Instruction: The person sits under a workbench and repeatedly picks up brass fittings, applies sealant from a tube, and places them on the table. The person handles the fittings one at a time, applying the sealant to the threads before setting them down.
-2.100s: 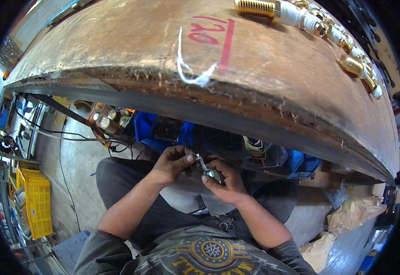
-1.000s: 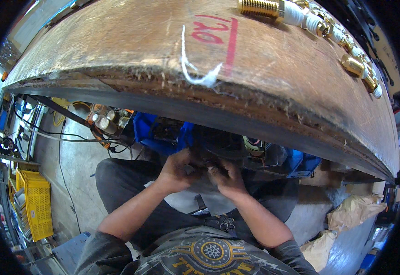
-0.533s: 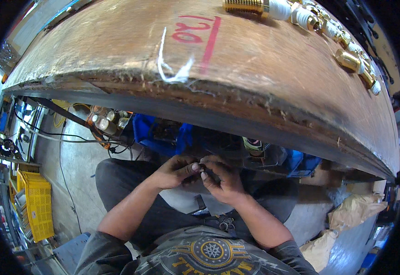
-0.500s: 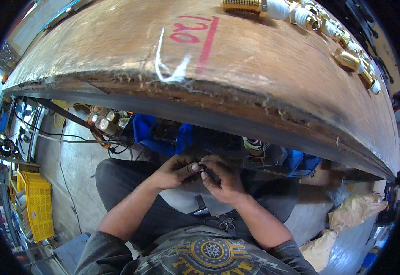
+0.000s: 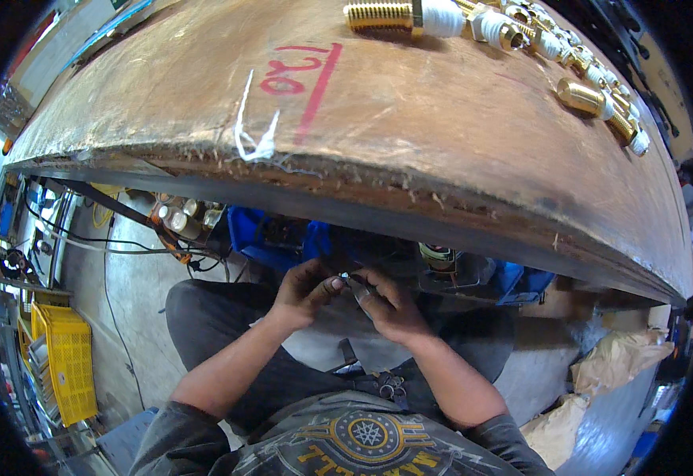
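Observation:
My left hand (image 5: 303, 297) and my right hand (image 5: 390, 305) meet in front of me, above my lap and close to the bench's underside. Both are closed, with thumbs and fingertips pinched around one small item (image 5: 346, 275). Only a pale, shiny bit of it shows between the fingertips; its kind is too small and covered to tell. Up on the wooden bench top (image 5: 410, 103) lie several brass threaded fittings (image 5: 382, 17) with white tape wound on their threads. One brass fitting (image 5: 581, 96) lies nearer the right edge.
The bench's worn front edge (image 5: 346, 178) spans the view just beyond my hands. Beneath it stand blue bins (image 5: 243, 230), a can (image 5: 439, 258) and several jars (image 5: 180, 220). A yellow crate (image 5: 69, 361) and cables are on the left; brown paper (image 5: 620, 361) lies at right.
Both hands have risen slightly, and the thumbs and fingers have shifted around the small item, so a pale bit now shows. The bench top and fittings appear shifted left in the view.

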The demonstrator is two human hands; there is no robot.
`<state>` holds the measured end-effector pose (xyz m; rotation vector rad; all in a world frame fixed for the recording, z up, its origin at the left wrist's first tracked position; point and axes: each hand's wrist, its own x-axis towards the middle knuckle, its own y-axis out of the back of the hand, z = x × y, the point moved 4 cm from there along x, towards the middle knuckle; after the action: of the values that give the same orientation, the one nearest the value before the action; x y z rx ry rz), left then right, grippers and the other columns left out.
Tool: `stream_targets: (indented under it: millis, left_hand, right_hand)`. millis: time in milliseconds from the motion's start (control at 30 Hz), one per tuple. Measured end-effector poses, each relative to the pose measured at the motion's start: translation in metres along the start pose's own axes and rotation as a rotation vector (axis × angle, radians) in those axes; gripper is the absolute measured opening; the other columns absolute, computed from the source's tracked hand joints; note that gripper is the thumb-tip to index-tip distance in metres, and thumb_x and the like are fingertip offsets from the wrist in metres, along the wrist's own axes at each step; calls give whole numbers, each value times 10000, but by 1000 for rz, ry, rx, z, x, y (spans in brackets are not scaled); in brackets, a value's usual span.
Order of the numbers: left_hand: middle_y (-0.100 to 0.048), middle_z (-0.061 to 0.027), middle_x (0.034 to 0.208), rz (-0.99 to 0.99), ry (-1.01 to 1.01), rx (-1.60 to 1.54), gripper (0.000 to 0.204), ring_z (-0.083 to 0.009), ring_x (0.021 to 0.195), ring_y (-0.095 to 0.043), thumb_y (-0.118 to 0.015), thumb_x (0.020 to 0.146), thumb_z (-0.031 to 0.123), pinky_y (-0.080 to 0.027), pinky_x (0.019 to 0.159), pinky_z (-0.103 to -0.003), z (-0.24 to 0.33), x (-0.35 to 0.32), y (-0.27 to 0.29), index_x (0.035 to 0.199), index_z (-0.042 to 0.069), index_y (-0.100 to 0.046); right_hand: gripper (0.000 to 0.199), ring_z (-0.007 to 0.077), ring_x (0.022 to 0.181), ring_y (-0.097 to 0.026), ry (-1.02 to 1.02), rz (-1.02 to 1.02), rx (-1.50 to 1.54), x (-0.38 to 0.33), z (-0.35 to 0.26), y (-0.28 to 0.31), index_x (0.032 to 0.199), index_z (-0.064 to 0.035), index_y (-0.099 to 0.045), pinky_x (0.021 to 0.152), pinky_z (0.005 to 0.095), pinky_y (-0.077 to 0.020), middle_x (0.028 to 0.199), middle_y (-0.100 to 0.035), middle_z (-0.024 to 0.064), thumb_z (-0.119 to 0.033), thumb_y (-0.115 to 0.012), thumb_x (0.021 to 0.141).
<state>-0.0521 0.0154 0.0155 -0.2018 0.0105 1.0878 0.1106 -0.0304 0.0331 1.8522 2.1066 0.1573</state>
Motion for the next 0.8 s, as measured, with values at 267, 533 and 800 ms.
stream_targets:
  millis: [267,533,800]
  left_hand:
    - [-623,-50,788,32,-32,301,135,-85,672,-516,-602,930,133,-441,617,-264,-17,3,-10,1010,24,-600]
    - [-666,-113,888,-159,-302,928,294,-282,749,-654,-528,892,113,-520,661,-388,-13,1,-19,1173,53,-590]
    - [-675,-137,941,-343,-154,1333,236,-323,807,-672,-569,805,160,-544,675,-435,-11,0,-25,1027,111,-636]
  right_hand:
    - [204,194,914,-611,-3,78,-110,0,-5,1,1007,-18,-607,821,330,-463,934,-631,121,-160,-595,862]
    - [207,339,907,-622,156,131,-399,2,4,4,924,-13,-639,799,394,-484,945,-638,160,-179,-627,802]
    - [315,388,909,-615,167,64,-618,4,13,-4,970,-15,-646,801,453,-488,974,-646,189,-237,-622,749]
